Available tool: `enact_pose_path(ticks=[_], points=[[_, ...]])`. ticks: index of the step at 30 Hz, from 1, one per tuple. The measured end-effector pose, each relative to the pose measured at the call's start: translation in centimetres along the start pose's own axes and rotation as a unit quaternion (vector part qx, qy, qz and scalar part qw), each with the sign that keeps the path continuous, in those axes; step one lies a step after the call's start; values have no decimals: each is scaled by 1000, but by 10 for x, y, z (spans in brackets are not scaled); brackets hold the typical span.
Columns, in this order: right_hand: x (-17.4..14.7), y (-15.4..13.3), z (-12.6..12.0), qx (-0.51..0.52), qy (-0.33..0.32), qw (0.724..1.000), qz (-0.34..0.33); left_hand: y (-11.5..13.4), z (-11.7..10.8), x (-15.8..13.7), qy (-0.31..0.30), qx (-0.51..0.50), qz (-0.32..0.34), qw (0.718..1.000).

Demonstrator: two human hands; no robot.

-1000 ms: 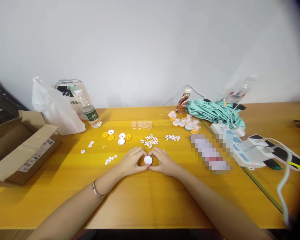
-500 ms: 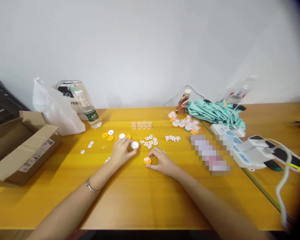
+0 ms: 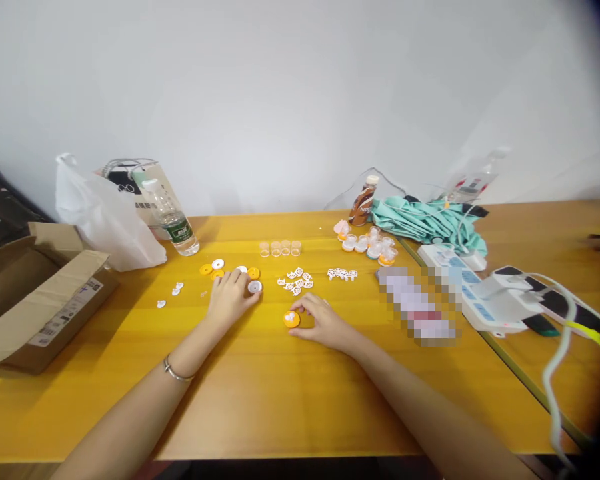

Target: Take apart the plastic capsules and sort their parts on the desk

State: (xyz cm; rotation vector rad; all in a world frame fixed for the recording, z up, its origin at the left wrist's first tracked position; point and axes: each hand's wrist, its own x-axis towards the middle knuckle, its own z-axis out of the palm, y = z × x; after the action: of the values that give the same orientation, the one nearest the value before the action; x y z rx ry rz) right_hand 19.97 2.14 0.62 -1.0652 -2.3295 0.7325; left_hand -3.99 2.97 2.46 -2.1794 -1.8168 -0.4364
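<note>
My left hand (image 3: 230, 300) has its thumb and fingertips closed round the edge of a white round cap (image 3: 255, 287), low over the table. To its right, my right hand (image 3: 323, 321) pinches an orange round cap (image 3: 291, 319) with small whitish pieces inside it. Behind my left fingers are another orange cap (image 3: 253, 273) and a white cap (image 3: 243, 269), partly hidden. More orange caps (image 3: 206, 269) and a white cap (image 3: 218, 264) lie to the left. Several white openwork plastic pieces (image 3: 296, 281) are spread beyond my right hand.
Clear cups (image 3: 281, 249) stand in a row at the back. Capped clear pieces (image 3: 367, 244) cluster near a brown bottle (image 3: 364, 202). An open cardboard box (image 3: 65, 313) and a water bottle (image 3: 180, 230) are on the left; a phone (image 3: 417, 303) and a power strip (image 3: 475, 293) on the right.
My left hand has moved left with the white cap, closer to the caps there. My right hand keeps its hold on the orange cap, nearly still. The whole view has shifted slightly.
</note>
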Motion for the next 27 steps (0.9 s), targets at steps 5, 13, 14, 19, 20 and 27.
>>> enact_pose_path(ticks=[5,13,14,19,20,27], points=[[-1,0,-1,8,6,1000,-12,-4,2,0,9,11,-6,1000],[0,0,-1,4,6,1000,-12,3,0,-2,35,-85,85,992],[0,0,-1,5,6,1000,-11,7,-2,-4,25,-126,126,984],[0,1,0,9,9,1000,-20,31,-6,-16,-78,-278,254,923],[1,1,0,9,10,1000,-21,33,-5,-17,-89,-287,249,920],[2,4,2,12,9,1000,-12,42,0,-22,-108,-319,190,922]])
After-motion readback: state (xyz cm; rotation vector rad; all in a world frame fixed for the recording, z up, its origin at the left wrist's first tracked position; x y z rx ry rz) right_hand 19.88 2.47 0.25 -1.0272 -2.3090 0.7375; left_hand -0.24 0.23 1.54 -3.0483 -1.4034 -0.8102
